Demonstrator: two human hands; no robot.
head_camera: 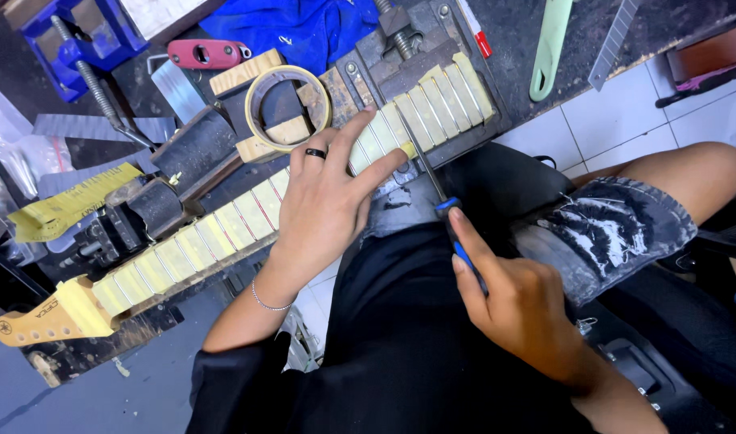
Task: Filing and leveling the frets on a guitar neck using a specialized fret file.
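From the head cam: left hand (324, 205) lies flat, fingers spread, pressing the taped guitar neck (247, 210), which runs lower-left to upper-right across the bench (537, 32). Right hand (517, 301) grips a blue-handled file (440, 193), tip right beside the left fingertips. Can't make out the file's tip clearly.

Bright even light, sharp centre, warped edges.
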